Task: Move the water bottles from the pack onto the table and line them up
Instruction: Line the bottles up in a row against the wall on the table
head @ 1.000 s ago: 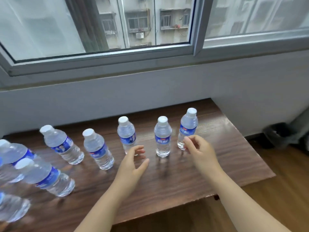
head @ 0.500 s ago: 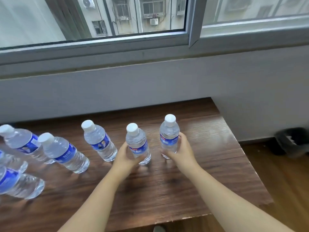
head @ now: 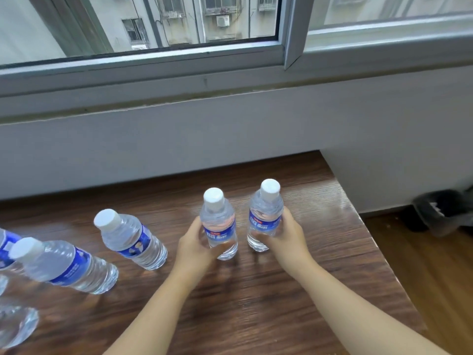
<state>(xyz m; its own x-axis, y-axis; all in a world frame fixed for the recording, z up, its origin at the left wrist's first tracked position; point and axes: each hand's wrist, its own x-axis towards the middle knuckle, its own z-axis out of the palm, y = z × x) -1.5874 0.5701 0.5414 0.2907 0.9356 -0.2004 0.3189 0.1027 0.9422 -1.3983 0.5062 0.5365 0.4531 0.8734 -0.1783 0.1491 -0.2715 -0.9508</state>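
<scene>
Starting at the left edge, you've got a few bottles cut off by the frame, then two more standing free on the table [head: 256, 303]: one near the edge [head: 66, 267] and one further in [head: 130, 242]. So most of the unloading looks done; no pack in view. Your left hand [head: 194, 248] is wrapped around the next bottle [head: 218, 224], and your right hand [head: 286, 239] grips the end bottle [head: 265, 216]; both seem to be getting nudged into line. Labels are blue with white print, too blurry to read any brand.
</scene>
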